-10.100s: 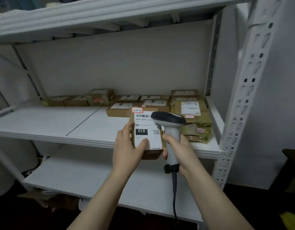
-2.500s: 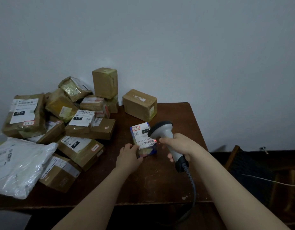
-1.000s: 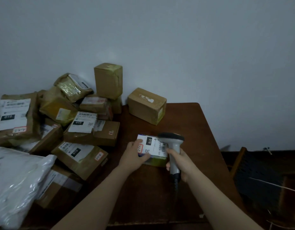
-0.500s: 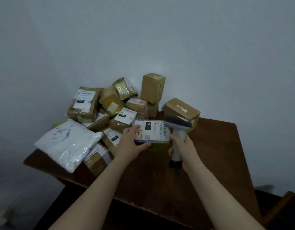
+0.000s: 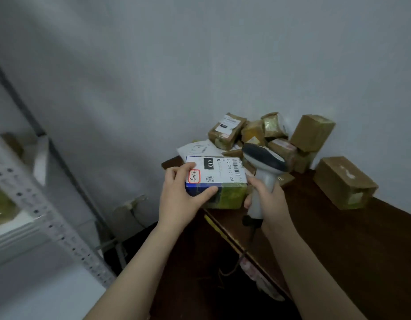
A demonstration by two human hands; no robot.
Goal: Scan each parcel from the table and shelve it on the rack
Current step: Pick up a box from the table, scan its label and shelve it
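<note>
1. Rack (image 5: pixel 38 211): stands well to the left of the left grip (image 5: pixel 179 199), partly blurred. Judged step: transfer of a lifted parcel from bench to rack. Whether its scan is complete cannot be told. The next move calls for a leftward carry to a free shelf spot, with the label kept readable.
2. Bench (image 5: pixel 361 262): lies below and to the right of the right grip (image 5: pixel 266 199).
3. Pile (image 5: pixel 275 127): unshelved parcels lie beyond both grips at the far end of the bench. By this count, much of the task is not yet done.
4. Parcel (image 5: pixel 219 174): sits between the two grips, raised above the bench edge, label upward, roughly level.
5. Scanner (image 5: pixel 263 162): stands upright in the right grip, its head just above the right end of the parcel.
6. Left grip: pinches the left end of the parcel, thumb along the near face, fingers curled over the top. The forearm reaches forward.
7. Right grip: wrapped round the scanner handle, just beside the right end of the parcel.
</note>
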